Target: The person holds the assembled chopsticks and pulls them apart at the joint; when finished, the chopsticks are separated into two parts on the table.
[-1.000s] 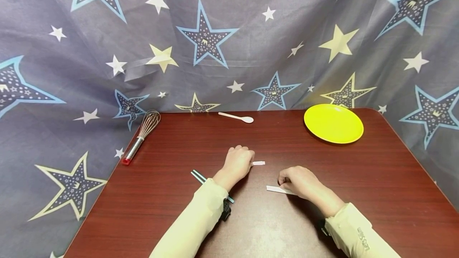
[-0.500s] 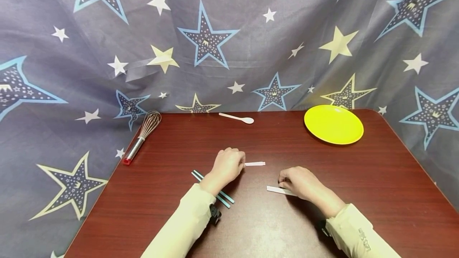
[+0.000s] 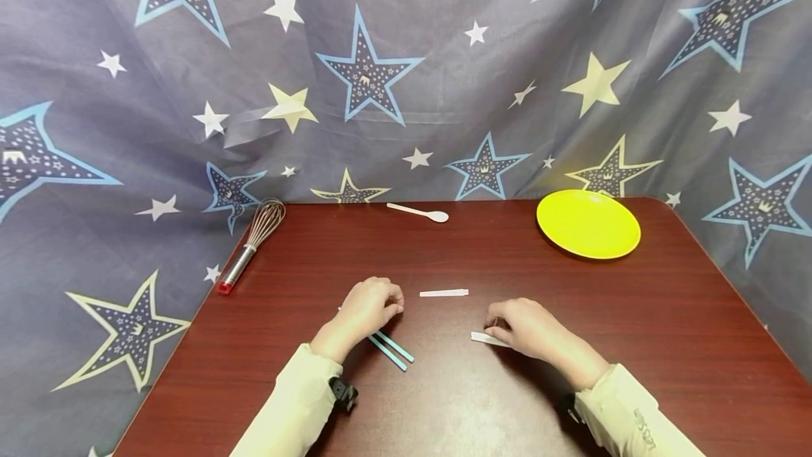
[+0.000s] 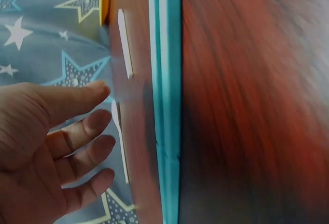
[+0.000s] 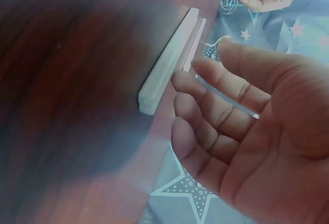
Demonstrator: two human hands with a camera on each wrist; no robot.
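Observation:
My left hand (image 3: 368, 309) hovers with relaxed fingers over two teal chopsticks (image 3: 395, 352), covering part of them. In the left wrist view its fingers hold nothing, and the chopsticks (image 4: 167, 100) lie side by side to their right. A slim white stick (image 3: 444, 293) rests on the table, right of that hand. My right hand (image 3: 529, 330) is by a white bar (image 3: 485, 338), whose right part it hides in the head view. In the right wrist view the fingers (image 5: 187, 136) are loosely bent and apart from this white bar (image 5: 167, 62).
A white spoon (image 3: 415, 212) lies along the back edge of the brown table (image 3: 482, 252). At the back right sits a yellow plate (image 3: 590, 224); a whisk (image 3: 250, 245) with a red-ended handle lies along the left edge. A star-patterned cloth (image 3: 380, 34) hangs behind.
My left hand has drawn back to the left and toward me, off the slim white stick, which stays in place. The right hand has shifted slightly left over the white bar.

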